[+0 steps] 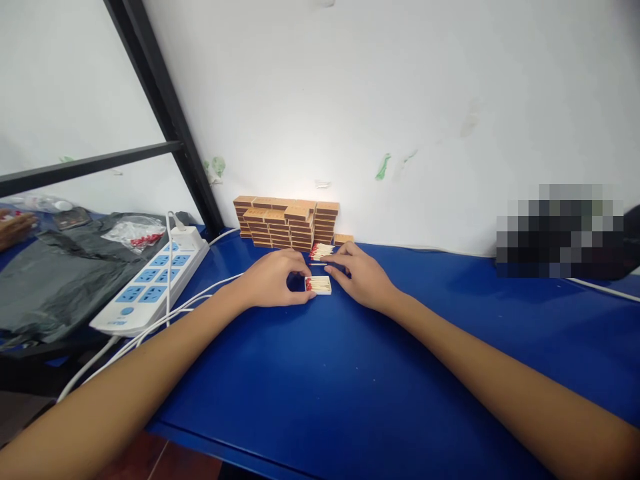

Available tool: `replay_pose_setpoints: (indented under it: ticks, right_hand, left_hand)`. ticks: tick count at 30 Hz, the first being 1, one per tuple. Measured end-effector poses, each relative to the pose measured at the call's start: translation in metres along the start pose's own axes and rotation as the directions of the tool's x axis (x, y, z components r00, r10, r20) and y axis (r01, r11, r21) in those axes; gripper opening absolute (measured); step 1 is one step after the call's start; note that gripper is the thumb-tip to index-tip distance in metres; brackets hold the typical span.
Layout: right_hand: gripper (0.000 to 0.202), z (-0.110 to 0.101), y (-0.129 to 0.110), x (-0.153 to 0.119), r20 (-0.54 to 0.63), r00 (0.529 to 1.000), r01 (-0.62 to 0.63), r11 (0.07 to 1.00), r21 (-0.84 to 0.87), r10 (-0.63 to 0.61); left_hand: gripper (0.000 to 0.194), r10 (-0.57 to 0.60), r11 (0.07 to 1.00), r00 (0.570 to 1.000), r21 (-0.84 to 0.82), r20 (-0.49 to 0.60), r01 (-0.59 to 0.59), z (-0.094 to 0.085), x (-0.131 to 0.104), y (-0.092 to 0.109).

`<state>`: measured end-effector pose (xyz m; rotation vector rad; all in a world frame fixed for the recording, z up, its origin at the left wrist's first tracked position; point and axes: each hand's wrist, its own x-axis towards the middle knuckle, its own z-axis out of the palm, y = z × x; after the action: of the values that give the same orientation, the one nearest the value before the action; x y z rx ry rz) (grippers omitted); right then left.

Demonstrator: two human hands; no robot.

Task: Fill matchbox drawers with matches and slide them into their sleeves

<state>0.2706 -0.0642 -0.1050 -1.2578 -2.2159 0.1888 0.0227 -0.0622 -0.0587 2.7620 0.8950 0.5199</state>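
A small white matchbox tray (325, 288) holding red-tipped matches lies on the blue table. My left hand (279, 278) holds its left end between thumb and fingers. Behind and to the right, my right hand (361, 275) has its thumb and index finger at the end of a single match (318, 265), whose red head points left. A loose pile of matches (321, 251) lies just behind that match, partly under my right fingers. Stacked matchboxes (280, 223) stand behind my hands against the wall, and one more matchbox (344, 239) lies at their right.
A white power strip (125, 319) with a plug and cables lies on the left, beside a dark plastic bag (45, 287). Black metal frame bars (190, 170) rise behind it. Another person's hand (15, 230) shows at the far left. A blurred dark object sits at the right.
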Motion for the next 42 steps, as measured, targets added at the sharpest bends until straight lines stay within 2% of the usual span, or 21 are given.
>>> replay_pose_setpoints:
  ticks: [4, 25, 34, 42]
  right_hand:
    - [0.032, 0.0012, -0.0019, 0.0006, 0.038, 0.999, 0.007, 0.997, -0.08, -0.004]
    - [0.037, 0.0012, -0.0058, 0.0015, 0.094, 0.994, -0.041, 0.989, -0.14, 0.054]
    - [0.036, 0.0031, -0.0057, 0.0014, 0.083, 0.995, -0.036, 0.983, -0.178, 0.052]
    - [0.033, 0.0019, -0.0057, 0.0015, 0.081, 0.996, -0.032, 0.993, -0.115, 0.042]
  left_hand:
    - [0.03, -0.007, 1.0, 1.0, 0.005, 0.008, 0.007, 0.0008, 0.0002, -0.0002]
    - [0.031, -0.005, 1.0, 1.0, -0.002, 0.008, 0.005, 0.0009, 0.0004, -0.0012]
    - [0.028, -0.002, 1.0, 1.0, -0.004, -0.007, 0.002, 0.0011, 0.0001, -0.0001]
    - [0.028, -0.01, 1.0, 1.0, 0.002, -0.005, 0.01, 0.0014, 0.0003, 0.0004]
